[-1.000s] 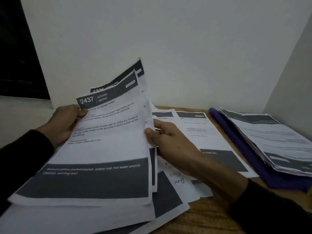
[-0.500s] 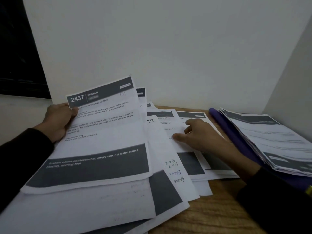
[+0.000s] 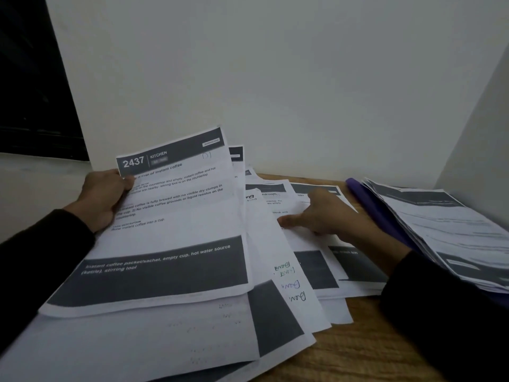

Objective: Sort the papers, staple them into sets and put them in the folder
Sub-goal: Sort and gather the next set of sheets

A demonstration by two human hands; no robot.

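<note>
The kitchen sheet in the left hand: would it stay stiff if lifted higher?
Probably not. The kitchen sheet is thin paper and already bows where the left hand pinches one edge. It looks very light, so it would likely droop and flutter.

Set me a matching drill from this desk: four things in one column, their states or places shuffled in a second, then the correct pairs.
Things
1. left hand
2. right hand
3. purple folder
4. sheet 2437

States or places
A. lies under a paper stack at the right
B. raised off the pile, tilted toward the camera
C. grips the left edge of a sheet
D. fingertip presses on sheets spread flat on the desk

Pairs: 1-C, 2-D, 3-A, 4-B
</note>
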